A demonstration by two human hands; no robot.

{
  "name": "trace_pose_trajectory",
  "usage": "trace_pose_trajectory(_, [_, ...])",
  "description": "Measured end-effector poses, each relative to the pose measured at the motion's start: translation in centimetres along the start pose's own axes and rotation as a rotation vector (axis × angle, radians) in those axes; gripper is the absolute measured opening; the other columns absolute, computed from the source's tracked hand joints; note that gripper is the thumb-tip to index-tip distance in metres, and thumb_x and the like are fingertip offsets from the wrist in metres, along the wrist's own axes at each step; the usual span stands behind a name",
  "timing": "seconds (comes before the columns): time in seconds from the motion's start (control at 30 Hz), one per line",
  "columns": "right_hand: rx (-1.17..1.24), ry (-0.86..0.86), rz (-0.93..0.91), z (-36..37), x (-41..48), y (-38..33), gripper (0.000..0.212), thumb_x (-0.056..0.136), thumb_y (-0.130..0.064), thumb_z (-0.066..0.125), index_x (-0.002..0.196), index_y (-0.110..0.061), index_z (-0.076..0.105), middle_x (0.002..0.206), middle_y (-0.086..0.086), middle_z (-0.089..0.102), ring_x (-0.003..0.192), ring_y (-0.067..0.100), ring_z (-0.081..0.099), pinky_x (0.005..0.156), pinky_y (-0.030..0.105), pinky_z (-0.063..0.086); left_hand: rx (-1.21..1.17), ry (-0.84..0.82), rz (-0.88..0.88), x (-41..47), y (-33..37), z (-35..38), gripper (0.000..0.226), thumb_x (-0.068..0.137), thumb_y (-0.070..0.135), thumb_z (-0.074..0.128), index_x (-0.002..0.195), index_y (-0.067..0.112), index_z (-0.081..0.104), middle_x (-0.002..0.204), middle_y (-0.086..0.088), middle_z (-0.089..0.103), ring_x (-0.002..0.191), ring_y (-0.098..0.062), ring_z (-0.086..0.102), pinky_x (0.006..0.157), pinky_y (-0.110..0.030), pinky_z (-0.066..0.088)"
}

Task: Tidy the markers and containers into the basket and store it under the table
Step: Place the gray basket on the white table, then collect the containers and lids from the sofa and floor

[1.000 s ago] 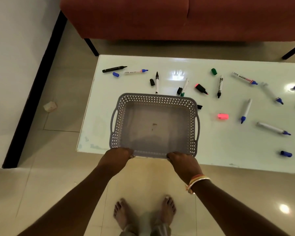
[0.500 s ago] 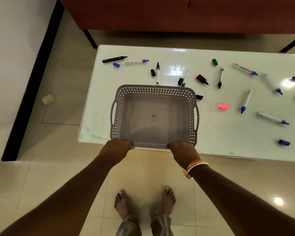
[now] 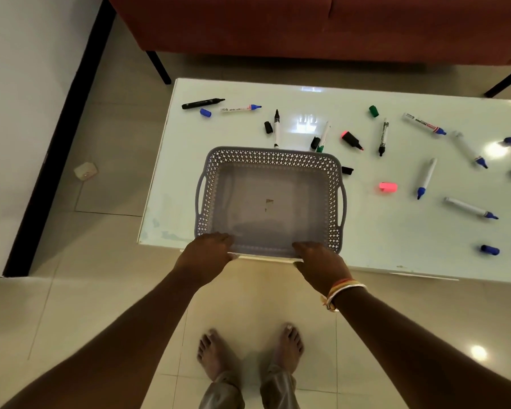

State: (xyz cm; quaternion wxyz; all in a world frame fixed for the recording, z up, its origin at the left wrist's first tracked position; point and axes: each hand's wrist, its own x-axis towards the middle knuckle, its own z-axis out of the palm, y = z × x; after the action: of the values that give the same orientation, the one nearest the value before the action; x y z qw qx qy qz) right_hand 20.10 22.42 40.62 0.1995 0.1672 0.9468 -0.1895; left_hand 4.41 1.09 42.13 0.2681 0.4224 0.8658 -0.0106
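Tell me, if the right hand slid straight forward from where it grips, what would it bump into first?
Probably the basket's far wall, since the right hand points across its empty inside. Beyond that lie a black cap and a green-tipped marker.

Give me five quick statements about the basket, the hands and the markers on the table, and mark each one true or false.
1. Both hands hold the near rim of the grey basket: left hand, right hand. True.
2. The basket already holds several markers. False: it has none inside; only a small brownish mark shows on its floor.
3. A glowing pink cap lies on the table to the right of the basket. True.
4. The all-black marker lies near the table's far left corner. True.
5. The basket is under the table. False: it is on top, at the near edge.
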Motion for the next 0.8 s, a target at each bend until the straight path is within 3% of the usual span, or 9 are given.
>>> trace_pose_trajectory(0.1, [0.065, 0.044, 0.011, -1.8, -1.7, -0.4, 0.059, 0.094, -0.04, 0.059, 0.144, -0.013, 0.042, 0.145, 0.007, 0.049, 0.132, 0.025, 0.048, 0.107, 0.035, 0.04, -0.086, 0.036, -0.049, -1.4, 0.6, -1.5, 0.061, 0.101, 0.047, 0.044, 0.15, 0.012, 0.034, 0.155, -0.008, 0.037, 0.143, -0.027, 0.034, 0.116, -0.037, 0.028])
trace_pose_trajectory(0.17, [0.094, 0.058, 0.052, -3.6, -3.5, -1.2, 0.068, 0.094, -0.052, 0.049, 0.147, -0.011, 0.039, 0.15, 0.008, 0.044, 0.138, 0.025, 0.041, 0.113, 0.034, 0.034, -0.143, 0.031, -0.103, -2.5, 1.3, -2.8, 0.069, 0.1, 0.054, 0.037, 0.154, 0.013, 0.024, 0.161, -0.006, 0.026, 0.149, -0.024, 0.023, 0.119, -0.036, 0.021])
trace_pose_trajectory(0.27, [0.177, 0.049, 0.139, -6.5, -6.3, -2.7, 0.109, 0.076, -0.086, 0.001, 0.15, -0.014, 0.035, 0.154, 0.005, 0.039, 0.143, 0.021, 0.035, 0.117, 0.032, 0.028, -0.216, 0.039, -0.162, -4.5, 2.8, -5.3, 0.071, 0.1, 0.055, 0.035, 0.156, 0.017, 0.016, 0.164, -0.003, 0.018, 0.15, -0.02, 0.017, 0.12, -0.032, 0.016])
trace_pose_trajectory(0.33, [0.219, 0.071, 0.188, -8.2, -8.1, -3.7, 0.123, 0.065, -0.088, -0.018, 0.151, -0.016, 0.032, 0.156, 0.002, 0.036, 0.144, 0.018, 0.032, 0.117, 0.03, 0.026, -0.243, 0.059, -0.165, -6.3, 3.9, -7.3, 0.077, 0.097, 0.064, 0.025, 0.157, 0.017, 0.015, 0.164, -0.003, 0.017, 0.151, -0.02, 0.017, 0.12, -0.031, 0.015])
trace_pose_trajectory(0.43, [0.25, 0.076, 0.252, -11.1, -9.9, -5.9, 0.126, 0.062, -0.089, -0.021, 0.152, -0.017, 0.029, 0.158, 0.002, 0.032, 0.146, 0.017, 0.029, 0.119, 0.03, 0.025, -0.254, 0.129, -0.134, -9.2, 5.1, -10.0, 0.104, 0.079, 0.08, -0.007, 0.156, 0.015, 0.019, 0.163, -0.003, 0.021, 0.15, -0.02, 0.02, 0.119, -0.03, 0.011])
trace_pose_trajectory(0.6, [0.279, 0.072, 0.247, -16.8, -10.4, -13.5, 0.112, 0.071, -0.087, -0.002, 0.151, -0.015, 0.031, 0.158, 0.004, 0.033, 0.146, 0.022, 0.027, 0.119, 0.035, 0.026, -0.345, 0.207, -0.208, -14.0, 4.0, -16.1, 0.111, 0.071, 0.081, -0.02, 0.157, 0.019, 0.011, 0.165, 0.003, 0.012, 0.152, -0.013, 0.007, 0.119, -0.025, 0.004])
trace_pose_trajectory(0.73, [0.225, 0.092, 0.147, -20.2, -7.4, -21.1, 0.079, 0.092, -0.063, 0.017, 0.151, -0.012, 0.029, 0.159, 0.006, 0.03, 0.148, 0.022, 0.023, 0.121, 0.037, 0.023, -0.378, 0.287, -0.278, -16.1, -0.1, -21.2, 0.082, 0.092, 0.07, 0.005, 0.158, 0.021, 0.009, 0.165, 0.004, 0.01, 0.152, -0.011, 0.004, 0.121, -0.026, 0.007])
trace_pose_trajectory(0.8, [0.203, 0.118, 0.104, -21.6, -4.6, -25.2, 0.077, 0.093, -0.06, 0.016, 0.152, -0.012, 0.028, 0.159, 0.007, 0.029, 0.148, 0.023, 0.024, 0.121, 0.037, 0.021, -0.361, 0.306, -0.287, -16.2, -3.7, -23.5, 0.07, 0.1, 0.06, 0.018, 0.157, 0.021, 0.011, 0.165, 0.003, 0.012, 0.152, -0.012, 0.006, 0.12, -0.027, 0.009])
